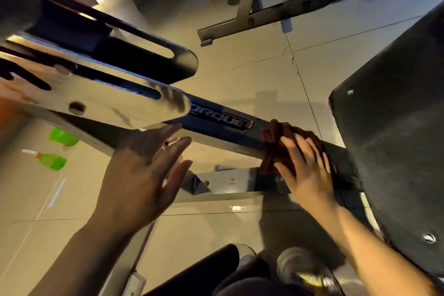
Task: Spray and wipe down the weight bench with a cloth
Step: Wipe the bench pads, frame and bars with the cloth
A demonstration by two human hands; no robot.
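A gym, clearly. Black steel bench frame (216, 120) across mid-frame, brand lettering on its beam. Dark padded bench panel (394, 127) filling the right side. Another equipment stand (259, 7) bolted together at upper centre. Large pale floor tiles (240, 74) underneath, glossy with reflections.

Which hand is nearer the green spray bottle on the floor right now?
Left. The left hand hovers open beside the frame beam, the nearer one to the green spray bottle at far left. The right hand presses the brown cloth further right.
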